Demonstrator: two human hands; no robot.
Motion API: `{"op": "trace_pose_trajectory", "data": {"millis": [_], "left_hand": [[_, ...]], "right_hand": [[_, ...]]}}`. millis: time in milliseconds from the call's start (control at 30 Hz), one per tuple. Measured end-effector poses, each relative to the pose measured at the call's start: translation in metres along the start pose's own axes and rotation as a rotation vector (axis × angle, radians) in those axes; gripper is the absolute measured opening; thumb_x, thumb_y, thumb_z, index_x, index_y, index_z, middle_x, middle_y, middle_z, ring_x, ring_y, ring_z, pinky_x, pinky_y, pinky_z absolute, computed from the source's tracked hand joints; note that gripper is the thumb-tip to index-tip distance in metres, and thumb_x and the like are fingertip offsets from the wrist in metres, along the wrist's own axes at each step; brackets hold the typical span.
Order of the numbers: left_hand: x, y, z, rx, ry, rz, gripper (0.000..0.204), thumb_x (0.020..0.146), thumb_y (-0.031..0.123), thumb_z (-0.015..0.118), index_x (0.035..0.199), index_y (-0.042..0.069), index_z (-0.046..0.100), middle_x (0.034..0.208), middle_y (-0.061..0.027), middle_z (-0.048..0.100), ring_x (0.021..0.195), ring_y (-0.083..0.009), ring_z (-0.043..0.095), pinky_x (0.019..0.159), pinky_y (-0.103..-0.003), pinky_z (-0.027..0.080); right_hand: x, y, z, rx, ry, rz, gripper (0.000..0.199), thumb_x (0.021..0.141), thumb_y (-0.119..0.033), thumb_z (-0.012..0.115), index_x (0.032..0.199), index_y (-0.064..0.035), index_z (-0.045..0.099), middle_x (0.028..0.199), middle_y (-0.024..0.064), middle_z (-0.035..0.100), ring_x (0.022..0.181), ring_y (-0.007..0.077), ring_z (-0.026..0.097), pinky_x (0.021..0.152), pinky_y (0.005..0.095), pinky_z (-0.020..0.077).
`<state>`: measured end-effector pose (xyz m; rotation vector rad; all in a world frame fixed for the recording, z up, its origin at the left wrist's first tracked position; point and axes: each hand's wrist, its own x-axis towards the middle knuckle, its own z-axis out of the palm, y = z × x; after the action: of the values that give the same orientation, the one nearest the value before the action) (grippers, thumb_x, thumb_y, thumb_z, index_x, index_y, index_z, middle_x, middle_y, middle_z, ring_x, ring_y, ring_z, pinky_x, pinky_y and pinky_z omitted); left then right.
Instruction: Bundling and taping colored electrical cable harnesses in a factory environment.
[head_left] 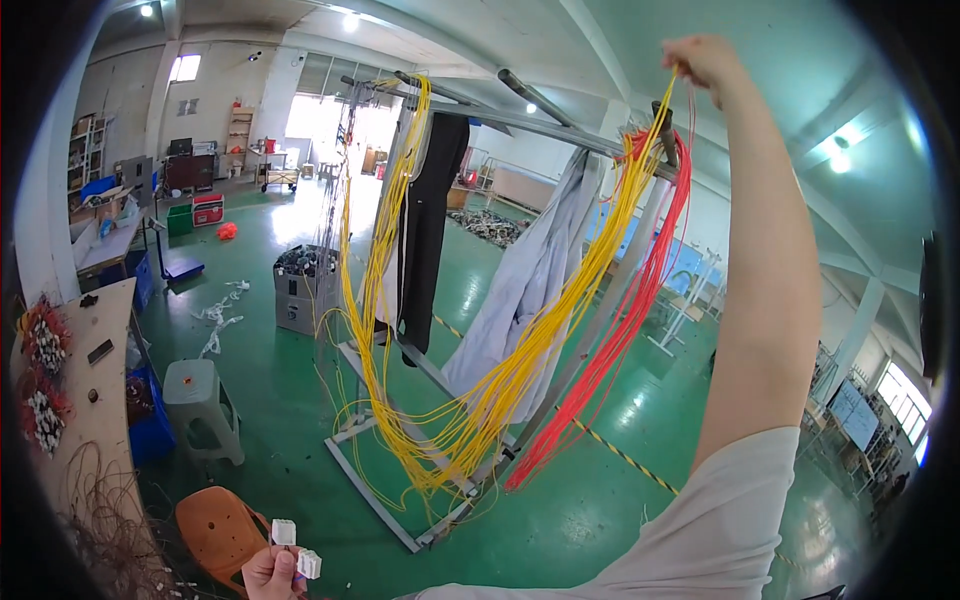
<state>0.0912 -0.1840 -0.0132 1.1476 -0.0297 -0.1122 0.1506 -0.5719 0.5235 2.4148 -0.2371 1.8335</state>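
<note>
My right hand (703, 62) is raised high at the upper right, its fingers closed on the top ends of yellow wires (630, 205). This yellow bundle sags across a metal rack (545, 128) and rises again at the rack's left side. Beside my right hand, a bundle of red wires (625, 340) hangs from the rack's end. Low in the view, my left hand (272, 577) pinches two small white plastic connectors (284, 531), seemingly by short leads. Most of the left hand's fingers are hidden.
A grey garment (525, 315) and black trousers (433, 220) hang on the rack. To the left are a grey stool (203, 400), an orange chair (215, 535), a grey bin (305, 300) and a wooden table (90, 400) with wire bundles. Yellow-black tape (625, 455) marks the green floor.
</note>
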Motion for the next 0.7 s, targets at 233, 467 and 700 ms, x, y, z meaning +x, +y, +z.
{"op": "trace_pose_trajectory", "data": {"millis": [233,467,700], "left_hand": [[-0.002,-0.004,-0.018,-0.03,0.012,0.041,0.019,0.088,0.013,0.045,0.075,0.001,0.053,0.048,0.0007,0.038,0.04,-0.0077,0.032,0.04,-0.022,0.03],[-0.007,-0.002,-0.02,0.006,0.063,-0.007,0.019,0.087,0.014,0.046,0.075,0.002,0.054,0.047,-0.001,0.041,0.04,-0.0092,0.039,0.04,-0.022,0.033],[-0.012,0.004,-0.018,0.021,0.044,-0.031,0.022,0.088,0.015,0.045,0.071,0.003,0.051,0.047,-0.0006,0.041,0.041,-0.0091,0.038,0.04,-0.021,0.031]], "right_hand": [[-0.005,0.011,0.04,0.43,-0.112,0.267,0.021,0.069,-0.02,0.065,0.059,-0.0024,0.06,0.052,0.0028,0.054,0.043,0.0092,0.046,0.042,0.0237,0.0386],[-0.004,0.048,0.047,-0.396,-0.329,0.192,0.039,0.061,-0.041,0.067,0.058,-0.0032,0.059,0.066,0.0104,0.061,0.056,0.0237,0.059,0.06,0.0333,0.0478],[-0.03,0.042,0.01,0.594,0.083,0.274,0.025,0.074,-0.024,0.063,0.072,0.0002,0.057,0.071,0.0106,0.062,0.061,0.0176,0.059,0.058,0.031,0.0487]]}}
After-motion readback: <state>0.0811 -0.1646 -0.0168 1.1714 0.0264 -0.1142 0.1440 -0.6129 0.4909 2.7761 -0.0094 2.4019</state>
